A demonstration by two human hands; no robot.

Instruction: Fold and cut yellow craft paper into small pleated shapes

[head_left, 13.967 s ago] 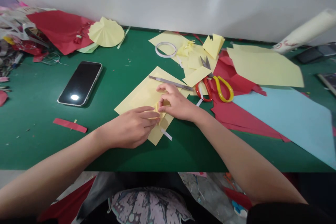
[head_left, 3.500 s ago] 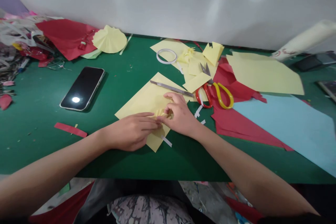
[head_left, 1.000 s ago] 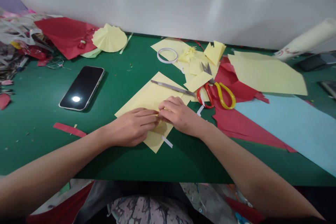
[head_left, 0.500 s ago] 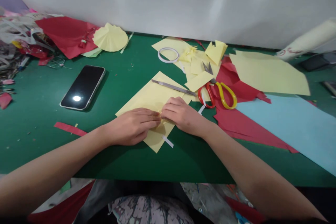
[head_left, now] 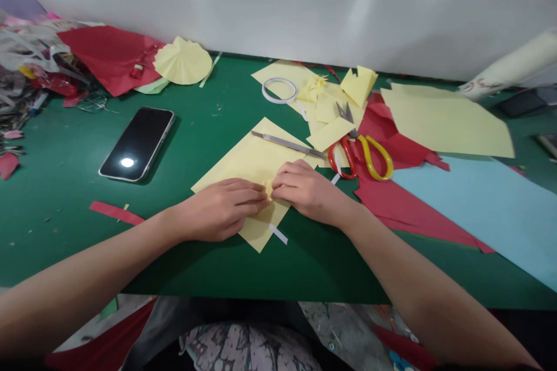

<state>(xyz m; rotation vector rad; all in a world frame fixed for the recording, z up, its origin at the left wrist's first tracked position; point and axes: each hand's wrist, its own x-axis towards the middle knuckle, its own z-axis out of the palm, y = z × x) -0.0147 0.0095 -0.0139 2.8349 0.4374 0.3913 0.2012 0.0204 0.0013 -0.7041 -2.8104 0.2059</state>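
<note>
Over a pale yellow sheet of paper (head_left: 235, 156) in the middle of the table, my two hands meet. Between their fingertips is a small folded piece of yellow paper (head_left: 268, 189), mostly hidden by the fingers. My left hand (head_left: 226, 208) has its fingers pressed together on the left end of the piece. My right hand (head_left: 304, 191) pinches its right end. A slim metal craft knife (head_left: 287, 144) lies across the far part of the sheet. A short white strip (head_left: 278, 234) lies at the sheet's near right edge.
Scissors (head_left: 365, 153) with red and yellow handles lie right of my hands, on red and yellow paper scraps. A tape roll (head_left: 279, 91) is behind. A phone (head_left: 138, 145) and a red strip (head_left: 116, 213) lie left. Light blue paper (head_left: 483, 197) covers the right side.
My right hand's fingertips have shifted slightly right, away from the left fingertips, so more of the small yellow piece shows between them. The left hand has barely moved.
</note>
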